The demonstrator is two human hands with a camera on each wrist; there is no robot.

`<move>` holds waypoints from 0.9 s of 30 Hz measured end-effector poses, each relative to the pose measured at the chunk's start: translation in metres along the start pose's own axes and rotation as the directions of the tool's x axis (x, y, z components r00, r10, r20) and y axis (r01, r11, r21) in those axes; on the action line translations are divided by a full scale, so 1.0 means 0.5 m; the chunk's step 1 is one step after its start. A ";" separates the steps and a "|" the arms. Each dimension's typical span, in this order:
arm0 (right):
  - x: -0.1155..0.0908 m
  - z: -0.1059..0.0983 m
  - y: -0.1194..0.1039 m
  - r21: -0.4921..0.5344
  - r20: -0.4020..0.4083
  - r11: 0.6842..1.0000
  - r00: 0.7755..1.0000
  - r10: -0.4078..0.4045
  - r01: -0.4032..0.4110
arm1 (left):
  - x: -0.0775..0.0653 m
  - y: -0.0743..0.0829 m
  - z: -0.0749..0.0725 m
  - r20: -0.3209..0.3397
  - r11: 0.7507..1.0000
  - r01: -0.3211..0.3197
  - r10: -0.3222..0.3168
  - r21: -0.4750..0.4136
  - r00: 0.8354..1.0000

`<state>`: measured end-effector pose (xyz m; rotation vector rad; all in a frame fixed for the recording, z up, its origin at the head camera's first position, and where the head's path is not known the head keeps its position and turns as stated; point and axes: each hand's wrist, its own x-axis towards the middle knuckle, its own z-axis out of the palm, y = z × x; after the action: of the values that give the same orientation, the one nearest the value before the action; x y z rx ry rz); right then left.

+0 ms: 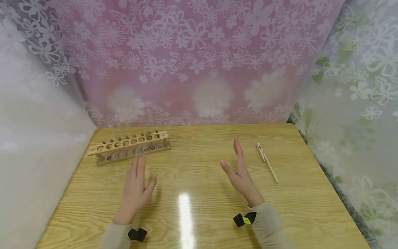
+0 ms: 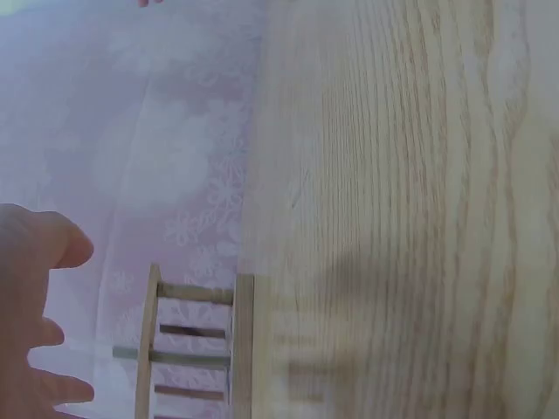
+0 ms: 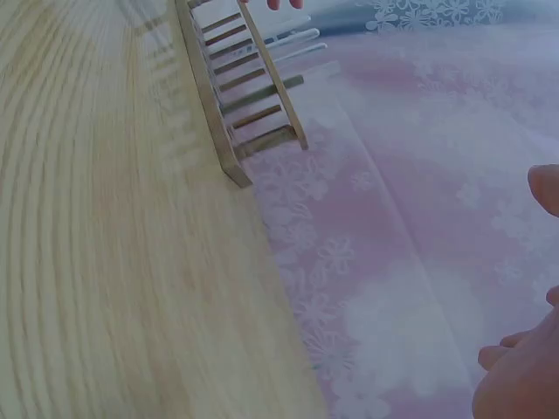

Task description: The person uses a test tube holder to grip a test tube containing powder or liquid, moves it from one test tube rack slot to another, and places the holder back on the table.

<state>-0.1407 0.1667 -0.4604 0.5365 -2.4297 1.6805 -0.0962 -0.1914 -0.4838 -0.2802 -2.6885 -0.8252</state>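
- Left sleeve (image 1: pixel 115 236): long, pale beige-grey, plain fabric, ends at the wrist
- Right sleeve (image 1: pixel 268 223): same pale fabric, some creasing by the cuff
- Left wrist camera (image 1: pixel 142 235): small, black, blocky
- Right wrist camera (image 1: pixel 238 220): black, boxy, bright yellow-green label (image 1: pixel 246 220), any print too small to read

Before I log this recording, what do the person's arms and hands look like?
The left hand and right hand are gloveless, with pale beige sleeves. A small black device is worn on each side; the right one bears a yellow patch.
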 end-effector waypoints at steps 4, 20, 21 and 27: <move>0.006 0.029 -0.017 0.088 -0.013 0.996 1.000 0.020 -0.019 | 0.001 -0.029 -0.005 -0.068 0.998 0.018 -0.022 -0.065 0.997; 0.060 0.146 0.051 0.467 -0.182 0.869 0.979 -0.089 0.166 | -0.013 -0.138 -0.028 -0.404 0.905 0.279 -0.397 -0.321 0.824; 0.063 0.156 0.064 0.487 -0.199 0.854 0.975 -0.097 0.184 | -0.014 -0.146 -0.027 -0.412 0.895 0.286 -0.417 -0.343 0.810; 0.073 0.210 0.110 0.610 -0.241 0.764 0.968 -0.075 0.211 | -0.019 -0.192 -0.022 -0.445 0.828 0.324 -0.529 -0.457 0.723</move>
<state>-0.1854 0.0790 -0.5360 0.5669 -1.5859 2.3379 -0.1110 -0.2770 -0.5276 0.4877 -2.0465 -1.2908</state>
